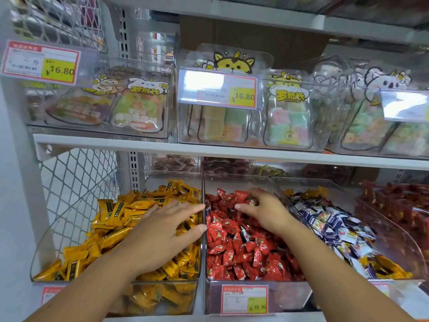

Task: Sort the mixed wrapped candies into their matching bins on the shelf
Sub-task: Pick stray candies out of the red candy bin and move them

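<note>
Three clear bins stand side by side on the lower shelf. The left bin is full of yellow wrapped candies. The middle bin holds red wrapped candies. The right bin holds blue-and-white candies with some yellow ones mixed in. My left hand lies flat on the yellow candies, fingers straight, reaching toward the divider. My right hand is in the red bin, its fingers curled round a small dark-wrapped candy near the back.
A further bin of dark red candies stands at the far right. Behind are smaller bins under the white shelf board. The upper shelf carries clear boxes of bagged sweets with 16.80 price tags. A wire mesh panel closes the left side.
</note>
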`<control>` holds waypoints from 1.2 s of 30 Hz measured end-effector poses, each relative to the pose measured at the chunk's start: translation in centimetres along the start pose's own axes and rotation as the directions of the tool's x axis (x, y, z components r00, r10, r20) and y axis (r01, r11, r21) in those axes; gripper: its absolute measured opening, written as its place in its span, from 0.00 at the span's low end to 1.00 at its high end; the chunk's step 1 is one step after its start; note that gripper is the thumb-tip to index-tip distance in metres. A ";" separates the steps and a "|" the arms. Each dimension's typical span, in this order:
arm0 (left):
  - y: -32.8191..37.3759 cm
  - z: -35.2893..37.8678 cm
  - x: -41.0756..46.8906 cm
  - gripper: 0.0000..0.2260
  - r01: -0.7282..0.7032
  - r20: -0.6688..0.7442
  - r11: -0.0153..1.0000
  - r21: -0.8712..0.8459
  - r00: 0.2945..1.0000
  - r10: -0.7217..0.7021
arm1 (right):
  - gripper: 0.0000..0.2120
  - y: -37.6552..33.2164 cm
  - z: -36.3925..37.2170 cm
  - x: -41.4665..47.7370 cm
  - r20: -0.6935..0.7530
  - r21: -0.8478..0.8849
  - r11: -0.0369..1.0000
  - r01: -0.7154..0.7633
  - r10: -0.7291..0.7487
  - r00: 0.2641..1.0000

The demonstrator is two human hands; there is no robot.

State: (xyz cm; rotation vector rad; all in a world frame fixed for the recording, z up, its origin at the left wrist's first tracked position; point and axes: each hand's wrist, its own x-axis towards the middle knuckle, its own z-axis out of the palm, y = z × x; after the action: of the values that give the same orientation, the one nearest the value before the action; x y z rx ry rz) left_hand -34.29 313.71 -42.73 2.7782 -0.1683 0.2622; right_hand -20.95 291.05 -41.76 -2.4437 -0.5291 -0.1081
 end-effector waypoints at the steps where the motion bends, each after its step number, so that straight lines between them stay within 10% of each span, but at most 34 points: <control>1: 0.2 -0.1 -0.1 0.35 0.001 -0.015 1.000 0.007 1.000 -0.001 | 0.25 -0.2 -0.4 -0.3 0.059 -0.054 0.998 0.021 -0.017 0.998; 5: 0.6 0.5 -0.6 0.32 -0.022 -0.046 1.000 -0.011 0.999 0.022 | 0.30 -0.4 -2.3 -1.1 0.278 -0.071 0.997 0.016 0.005 0.960; 14: 0.5 0.8 -1.4 0.30 -0.016 -0.058 0.999 0.041 0.998 0.019 | 0.15 -0.1 -2.3 -1.4 0.214 -0.238 0.971 0.002 0.050 0.976; 18: 0.6 0.8 -1.6 0.35 -0.037 -0.121 0.997 0.069 0.992 0.045 | 0.06 0.2 -1.9 -1.5 0.165 -0.078 0.995 -0.061 0.074 0.983; 22: 0.6 0.9 -2.3 0.35 -0.042 -0.097 0.989 0.144 0.994 0.056 | 0.17 -0.1 -2.1 -1.7 0.112 -0.004 0.993 -0.119 0.118 0.987; 27: 0.8 0.9 -2.6 0.37 -0.050 -0.094 0.980 0.192 0.993 0.069 | 0.07 -2.7 -2.3 -1.3 -0.226 0.164 0.986 0.001 0.037 0.974; 31: 0.8 1.0 -2.7 0.36 -0.061 -0.138 0.982 0.178 0.987 0.086 | 0.10 -7.9 -0.7 -1.0 -0.144 0.448 0.874 0.187 -0.136 0.980; 36: 1.4 0.5 -3.1 0.31 -0.065 -0.142 0.983 0.173 0.986 0.090 | 0.15 -5.8 2.2 0.5 0.000 0.144 0.987 0.068 -0.069 0.998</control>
State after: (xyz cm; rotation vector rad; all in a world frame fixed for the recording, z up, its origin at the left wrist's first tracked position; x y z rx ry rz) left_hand -37.46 312.48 -43.33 2.9067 -0.2272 0.5257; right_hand -22.89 296.70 -40.13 -2.2865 -0.6026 -0.0894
